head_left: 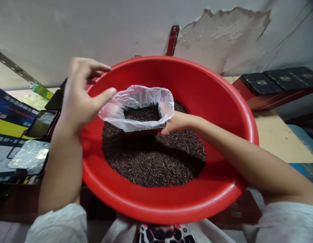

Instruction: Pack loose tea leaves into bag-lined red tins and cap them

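Observation:
A large red plastic basin (pixel 222 111) holds a broad heap of dark brown loose tea leaves (pixel 151 168). Over the heap, my right hand (pixel 171 123) grips the right side of a dark tin lined with a clear plastic bag (pixel 136 126). The bag's mouth is spread outward over the tin's rim, and dark leaves show inside. To the left of the bag, my left hand (pixel 82 84) is raised with fingers apart and holds nothing. Its thumb tip is close to the bag's edge; whether it touches I cannot tell.
Several dark-lidded red boxes (pixel 262 84) line the right side, behind a pale tabletop (pixel 280 135). On the left are an open tin (pixel 43 123), a crinkled clear plastic packet (pixel 29 157), and a green package (pixel 42 90). Behind the basin stands a wall with peeling paint.

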`<state>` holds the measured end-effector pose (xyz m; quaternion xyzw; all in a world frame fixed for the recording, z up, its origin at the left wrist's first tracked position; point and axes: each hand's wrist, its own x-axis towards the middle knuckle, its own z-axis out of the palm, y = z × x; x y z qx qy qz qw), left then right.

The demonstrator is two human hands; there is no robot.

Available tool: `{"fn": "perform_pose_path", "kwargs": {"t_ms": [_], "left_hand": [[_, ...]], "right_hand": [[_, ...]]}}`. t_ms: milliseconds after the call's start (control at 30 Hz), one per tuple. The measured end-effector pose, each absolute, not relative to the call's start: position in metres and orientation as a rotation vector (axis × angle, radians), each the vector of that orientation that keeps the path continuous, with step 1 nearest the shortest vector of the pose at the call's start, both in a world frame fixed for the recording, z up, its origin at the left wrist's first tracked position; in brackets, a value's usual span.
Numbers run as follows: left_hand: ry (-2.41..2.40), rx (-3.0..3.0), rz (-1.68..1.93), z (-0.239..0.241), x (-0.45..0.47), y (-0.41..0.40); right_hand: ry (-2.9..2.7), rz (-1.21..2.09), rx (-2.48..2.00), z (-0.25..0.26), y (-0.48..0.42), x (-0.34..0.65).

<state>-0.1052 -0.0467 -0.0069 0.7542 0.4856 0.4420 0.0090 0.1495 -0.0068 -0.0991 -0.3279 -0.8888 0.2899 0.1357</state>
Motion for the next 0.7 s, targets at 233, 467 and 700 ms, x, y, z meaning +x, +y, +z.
{"fn": "perform_pose_path", "kwargs": {"t_ms": [233, 467, 700], "left_hand": [[1.628, 2.311, 0.216, -0.008, -0.089, -0.028], [1.723, 2.361, 1.039, 0.01, -0.068, -0.028], [1.112, 2.747, 0.073, -0.021, -0.024, -0.12]], "right_hand": [[-2.726, 0.79, -0.891, -0.078, -0.016, 0.148], [-2.568, 0.703, -0.775, -0.096, -0.004, 0.144], [-2.586, 0.725, -0.749, -0.102, 0.002, 0.144]]}}
